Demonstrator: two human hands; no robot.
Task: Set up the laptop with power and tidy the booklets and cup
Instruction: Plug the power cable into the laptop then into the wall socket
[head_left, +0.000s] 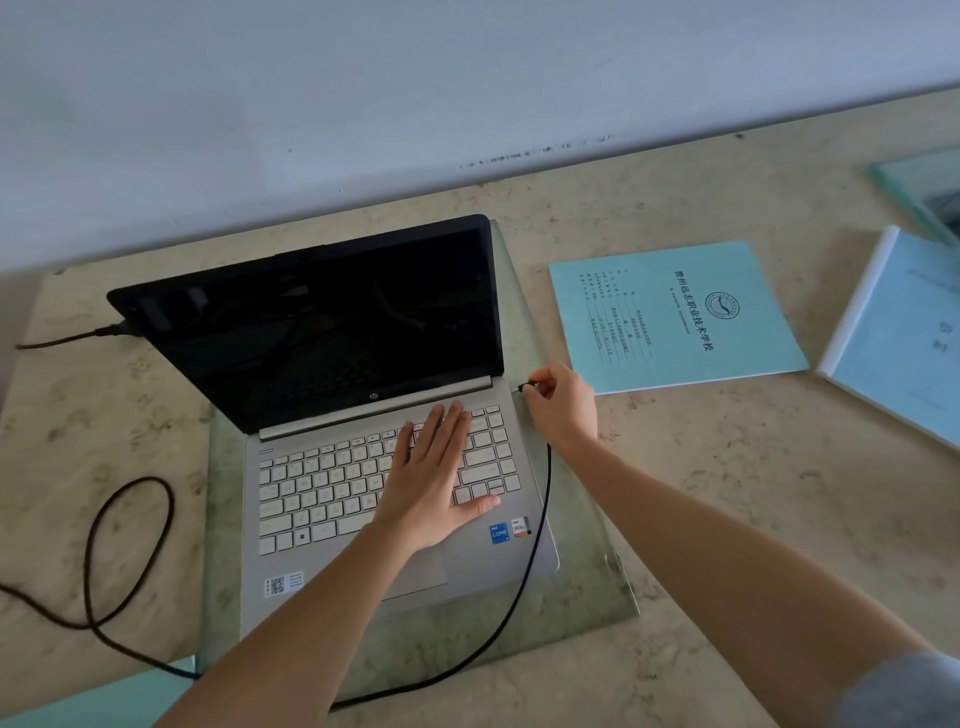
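A silver laptop (332, 499) stands open with a dark screen on a glass plate (587, 587). My left hand (439, 478) lies flat, fingers spread, on the right side of its keyboard. My right hand (561, 408) pinches the plug of a black power cable (537, 525) just beside the laptop's right edge near the hinge. The cable runs down past the laptop's right side and off under my left arm. A light-blue booklet (675, 317) lies flat to the right of the laptop. A second pale-blue booklet (904, 332) lies at the far right. No cup is in view.
The marble-patterned table (753, 493) meets a white wall at the back. Another black cable (119, 551) loops on the left and one plugs in behind the laptop's left corner (111, 329). A glass sheet (924, 192) lies at the far right back. A teal corner (93, 696) shows bottom left.
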